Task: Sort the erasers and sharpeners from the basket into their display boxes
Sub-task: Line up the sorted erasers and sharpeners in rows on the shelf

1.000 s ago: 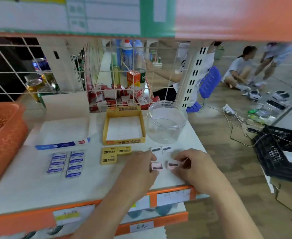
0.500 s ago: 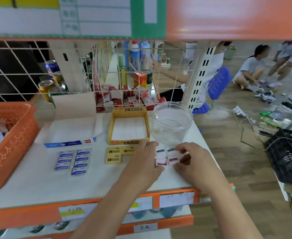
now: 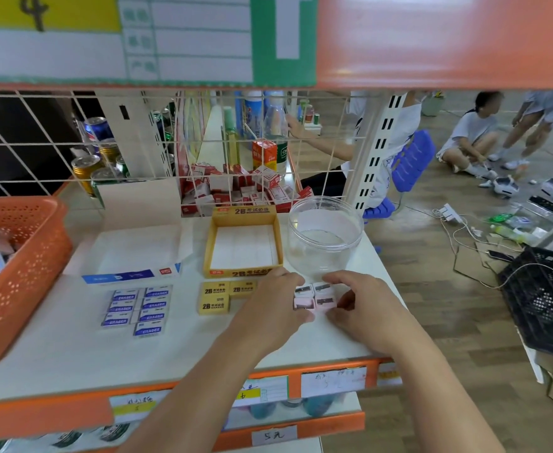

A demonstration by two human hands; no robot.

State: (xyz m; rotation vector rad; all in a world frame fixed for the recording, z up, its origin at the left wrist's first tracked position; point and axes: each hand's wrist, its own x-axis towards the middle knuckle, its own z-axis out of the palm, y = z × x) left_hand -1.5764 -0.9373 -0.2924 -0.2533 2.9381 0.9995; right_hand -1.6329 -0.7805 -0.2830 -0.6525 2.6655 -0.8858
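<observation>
sharpeners (image 3: pixel 314 295) before jar (image 3: pixel 325 237), erasers (image 3: pixel 138 308) left, basket (image 3: pixel 23 266) leftmost

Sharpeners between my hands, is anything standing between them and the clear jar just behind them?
Nothing visible does. The four sharpeners sit grouped on the shelf between the left hand and right hand. The clear jar stands just behind them, top open and apparently empty. Only a strip of bare shelf separates them.

Left hand (image 3: pixel 270 305) and right hand (image 3: pixel 366 305) sit close, fingers curled.
</observation>
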